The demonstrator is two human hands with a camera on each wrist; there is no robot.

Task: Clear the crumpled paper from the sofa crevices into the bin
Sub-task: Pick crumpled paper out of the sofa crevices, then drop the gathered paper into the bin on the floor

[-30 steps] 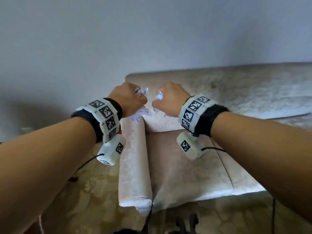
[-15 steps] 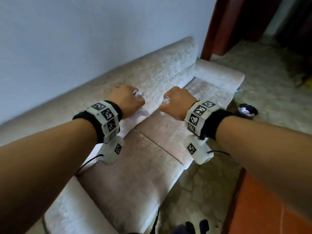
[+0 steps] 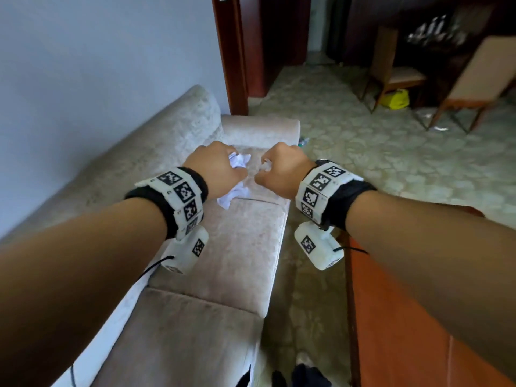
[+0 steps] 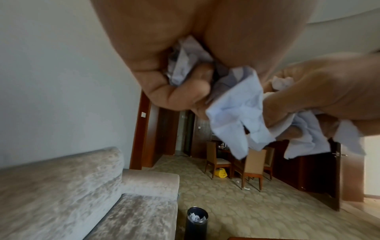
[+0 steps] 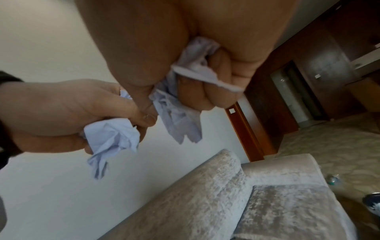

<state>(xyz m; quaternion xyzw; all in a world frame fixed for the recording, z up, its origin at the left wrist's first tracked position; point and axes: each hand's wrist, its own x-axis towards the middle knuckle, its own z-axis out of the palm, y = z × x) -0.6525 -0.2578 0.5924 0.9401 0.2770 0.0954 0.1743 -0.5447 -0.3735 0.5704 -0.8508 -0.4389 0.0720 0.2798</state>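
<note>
Left hand [image 3: 216,166] clutching crumpled paper [image 3: 239,161], right hand [image 3: 282,169] clutching paper wad [image 5: 174,123], above sofa [image 3: 240,241] seat, black bin [image 4: 197,223] w/ paper scraps inside, on floor by sofa's front edge

My left hand [image 4: 174,78] fills the top of the picture, around twelve o'clock. My fingers are curled tight round a wad of crumpled paper [image 4: 234,110], and part of it hangs down below them. My right hand [image 4: 329,97] is at three o'clock, holding its own crumpled paper [image 4: 304,138]. Down at six o'clock a dark bin [image 4: 196,224] stands on the floor with white scraps inside, just beside the end of the sofa [image 4: 61,194].
</note>
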